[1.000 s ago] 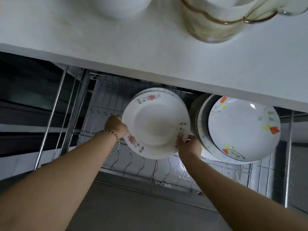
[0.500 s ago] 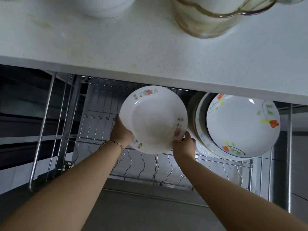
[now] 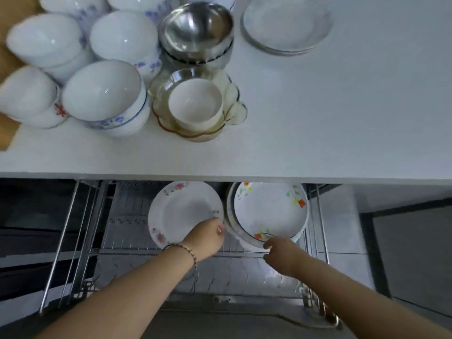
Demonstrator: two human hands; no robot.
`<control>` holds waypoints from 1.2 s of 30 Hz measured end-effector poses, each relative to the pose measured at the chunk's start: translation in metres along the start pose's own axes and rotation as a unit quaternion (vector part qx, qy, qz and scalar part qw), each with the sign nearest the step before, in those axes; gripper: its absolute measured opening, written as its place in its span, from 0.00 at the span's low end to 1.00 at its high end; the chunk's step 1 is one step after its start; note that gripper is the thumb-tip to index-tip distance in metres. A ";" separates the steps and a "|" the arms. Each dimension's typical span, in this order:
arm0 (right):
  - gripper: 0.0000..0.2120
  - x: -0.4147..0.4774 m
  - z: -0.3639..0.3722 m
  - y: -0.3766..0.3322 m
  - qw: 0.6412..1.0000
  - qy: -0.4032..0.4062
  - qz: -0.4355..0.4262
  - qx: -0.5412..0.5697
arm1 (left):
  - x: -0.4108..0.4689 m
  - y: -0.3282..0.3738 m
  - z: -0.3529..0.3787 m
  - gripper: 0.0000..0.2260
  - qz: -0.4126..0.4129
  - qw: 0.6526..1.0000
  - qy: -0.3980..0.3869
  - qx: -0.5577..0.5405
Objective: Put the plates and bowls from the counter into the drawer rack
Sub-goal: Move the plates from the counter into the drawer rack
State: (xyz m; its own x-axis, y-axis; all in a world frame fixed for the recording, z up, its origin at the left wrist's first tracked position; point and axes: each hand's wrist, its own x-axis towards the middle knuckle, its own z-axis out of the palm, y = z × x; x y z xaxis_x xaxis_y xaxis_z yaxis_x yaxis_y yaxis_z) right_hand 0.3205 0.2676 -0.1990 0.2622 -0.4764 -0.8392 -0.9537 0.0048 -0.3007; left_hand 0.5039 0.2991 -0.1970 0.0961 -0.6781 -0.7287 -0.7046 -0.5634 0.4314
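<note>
A white plate with pink flowers (image 3: 181, 211) stands on edge in the wire drawer rack (image 3: 80, 243), just under the counter edge. My left hand (image 3: 208, 238), with a bracelet on its wrist, grips that plate at its lower right rim. To its right several larger plates with orange flowers (image 3: 269, 211) stand upright in the rack. My right hand (image 3: 278, 255) hovers at their lower rim, holding nothing, its fingers loosely apart. On the white counter (image 3: 342, 118) are several white bowls (image 3: 102, 94), stacked steel bowls (image 3: 198, 28), a glass bowl (image 3: 230, 116) with a small white bowl (image 3: 195, 101) inside, and stacked plates (image 3: 286, 23).
The rack's wire slots (image 3: 232, 280) run along the bottom in front of my hands. Steel rails (image 3: 61, 241) frame the drawer's left side and a rail (image 3: 320, 228) its right. A wooden surface (image 3: 5, 57) borders the counter at the far left.
The flowered plate moved back and right into the rack beside the larger plates. My right hand let go of it and shifted right. The view tilted up, showing the counter's dishes.
</note>
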 end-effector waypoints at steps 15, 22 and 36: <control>0.19 -0.181 -0.258 0.268 0.981 0.158 -0.020 -0.113 | -0.063 0.364 0.083 0.10 0.070 0.994 0.083 -0.013; 0.21 -0.208 -0.347 0.285 0.975 0.185 -0.062 -0.110 | -0.069 0.439 0.051 0.13 0.071 0.988 0.136 -0.032; 0.18 -0.087 -0.454 0.157 0.961 0.177 -0.127 -0.171 | 0.032 0.395 -0.119 0.11 -0.018 0.952 0.268 -0.145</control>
State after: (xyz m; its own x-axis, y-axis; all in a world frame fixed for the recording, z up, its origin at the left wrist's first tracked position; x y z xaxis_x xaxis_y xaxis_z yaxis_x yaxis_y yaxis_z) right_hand 0.0812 -0.0894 0.0331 0.4847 -0.6935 -0.5330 -0.8738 -0.4115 -0.2592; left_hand 0.3123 -0.0006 0.0132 0.5158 -0.7557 -0.4035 -0.4780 -0.6448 0.5965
